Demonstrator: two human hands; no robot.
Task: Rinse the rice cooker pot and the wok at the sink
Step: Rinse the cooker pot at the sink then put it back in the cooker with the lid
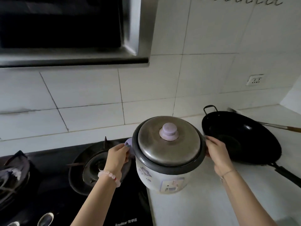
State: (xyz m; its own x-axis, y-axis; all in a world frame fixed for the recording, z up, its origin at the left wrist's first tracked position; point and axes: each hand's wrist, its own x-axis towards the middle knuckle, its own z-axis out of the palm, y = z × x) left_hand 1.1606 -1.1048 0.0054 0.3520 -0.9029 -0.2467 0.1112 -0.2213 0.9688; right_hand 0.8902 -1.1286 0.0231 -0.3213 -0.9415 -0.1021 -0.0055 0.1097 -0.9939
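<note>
Fingers (126,150) of left hand (118,156) and right hand (217,151) grip the rice cooker (162,175) at opposite sides; wok (241,137) lies nearer the right one.

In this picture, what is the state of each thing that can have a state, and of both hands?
Rice cooker: upright, held at both sides.
Lid: closed on the rice cooker.
Left hand: grips the rice cooker's left side.
Right hand: grips the rice cooker's right side.
Wok: upright on the counter, looks empty.
Gas burner: no flame.
Wall socket: nothing plugged in.
</note>
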